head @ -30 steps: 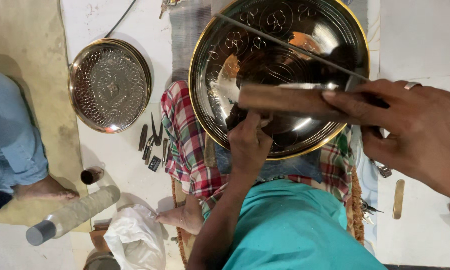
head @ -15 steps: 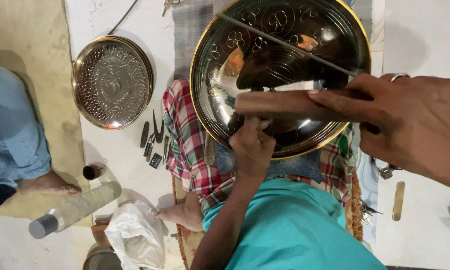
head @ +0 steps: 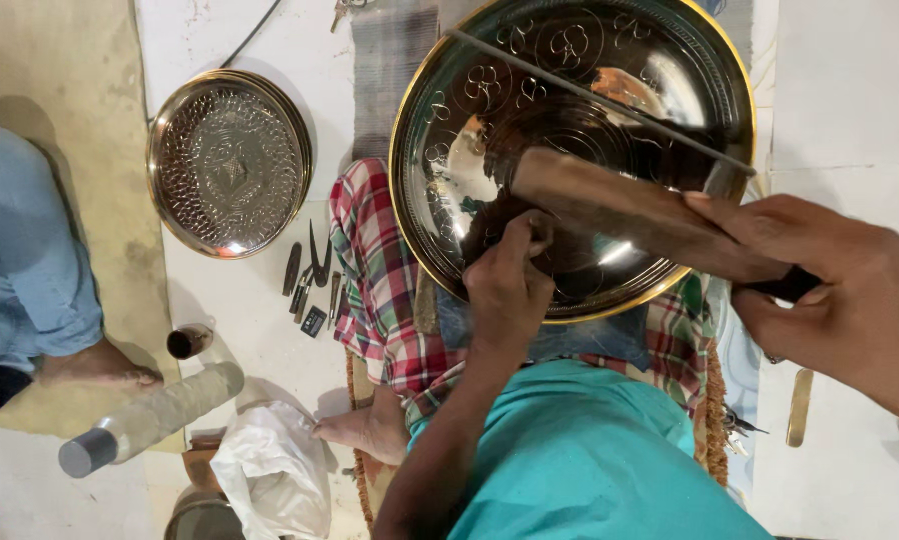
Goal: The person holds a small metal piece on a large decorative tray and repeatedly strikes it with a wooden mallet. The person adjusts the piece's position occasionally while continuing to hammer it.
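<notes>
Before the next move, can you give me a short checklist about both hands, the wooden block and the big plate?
1. Right hand grips the wooden block firmly: ok.
2. Left hand rests on the large engraved plate, fingers closed: ok.
3. What the left fingers pinch: cannot tell, hidden.
4. Block lined up over the left hand: cannot tell.
5. Plate supported on the checked cloth: ok.
6. Loose small tools on the floor lie apart from the plate: ok.

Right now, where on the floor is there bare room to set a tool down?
Bare white floor lies right of the large brass plate, above the flat strip. Crowded: between the small embossed plate and checked cloth, where small tools lie.
</notes>
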`<act>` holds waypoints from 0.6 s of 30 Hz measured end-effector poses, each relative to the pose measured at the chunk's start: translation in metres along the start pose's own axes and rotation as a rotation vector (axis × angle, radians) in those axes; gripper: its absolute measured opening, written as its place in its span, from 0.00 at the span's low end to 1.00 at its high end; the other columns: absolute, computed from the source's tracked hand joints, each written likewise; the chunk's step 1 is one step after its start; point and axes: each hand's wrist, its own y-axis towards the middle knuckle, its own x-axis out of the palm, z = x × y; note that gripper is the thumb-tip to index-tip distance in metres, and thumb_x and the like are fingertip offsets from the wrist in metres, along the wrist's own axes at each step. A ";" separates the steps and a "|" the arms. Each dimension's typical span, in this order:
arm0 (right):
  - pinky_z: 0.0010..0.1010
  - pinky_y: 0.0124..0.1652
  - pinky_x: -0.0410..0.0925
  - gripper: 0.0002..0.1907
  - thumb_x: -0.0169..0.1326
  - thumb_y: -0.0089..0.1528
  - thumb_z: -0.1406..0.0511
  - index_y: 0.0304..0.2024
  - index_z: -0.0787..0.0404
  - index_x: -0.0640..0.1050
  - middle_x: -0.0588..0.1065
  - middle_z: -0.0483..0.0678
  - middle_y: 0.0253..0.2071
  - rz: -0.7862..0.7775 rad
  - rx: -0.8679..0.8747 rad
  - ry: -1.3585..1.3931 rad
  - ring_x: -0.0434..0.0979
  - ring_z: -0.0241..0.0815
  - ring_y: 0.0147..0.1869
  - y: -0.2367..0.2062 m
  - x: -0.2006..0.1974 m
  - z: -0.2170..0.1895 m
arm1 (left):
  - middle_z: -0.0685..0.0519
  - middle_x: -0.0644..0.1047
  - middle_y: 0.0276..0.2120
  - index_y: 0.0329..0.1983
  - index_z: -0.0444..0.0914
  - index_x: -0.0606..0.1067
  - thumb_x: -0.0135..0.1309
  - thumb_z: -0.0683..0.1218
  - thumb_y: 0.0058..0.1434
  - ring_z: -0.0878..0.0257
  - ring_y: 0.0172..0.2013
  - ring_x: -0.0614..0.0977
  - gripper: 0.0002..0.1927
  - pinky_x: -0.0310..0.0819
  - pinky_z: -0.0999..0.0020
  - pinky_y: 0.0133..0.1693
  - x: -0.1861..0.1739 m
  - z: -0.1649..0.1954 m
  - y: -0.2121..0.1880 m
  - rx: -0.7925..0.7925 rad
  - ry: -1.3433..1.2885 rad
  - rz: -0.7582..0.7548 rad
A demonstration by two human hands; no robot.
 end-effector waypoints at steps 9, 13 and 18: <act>0.20 0.44 0.68 0.41 0.57 0.51 0.80 0.69 0.65 0.73 0.78 0.50 0.45 0.289 -0.184 0.414 0.75 0.32 0.44 -0.031 0.083 0.092 | 0.45 0.81 0.34 0.59 0.41 0.74 0.52 0.34 0.52 0.52 0.32 0.84 0.28 0.79 0.58 0.35 -0.039 -0.003 0.066 0.305 0.121 -0.596; 0.20 0.47 0.70 0.37 0.58 0.52 0.77 0.67 0.66 0.74 0.78 0.51 0.47 0.433 -0.239 0.337 0.77 0.33 0.46 -0.043 0.095 0.090 | 0.43 0.74 0.28 0.63 0.34 0.72 0.53 0.38 0.51 0.52 0.27 0.78 0.32 0.71 0.56 0.33 -0.063 0.005 0.081 0.350 -0.126 -0.776; 0.36 0.34 0.71 0.34 0.62 0.44 0.77 0.56 0.61 0.80 0.80 0.59 0.46 0.511 -0.380 -0.351 0.79 0.48 0.39 -0.033 0.076 0.072 | 0.43 0.74 0.26 0.60 0.35 0.73 0.54 0.38 0.50 0.53 0.27 0.79 0.30 0.70 0.58 0.32 -0.058 -0.001 0.072 0.278 -0.090 -0.752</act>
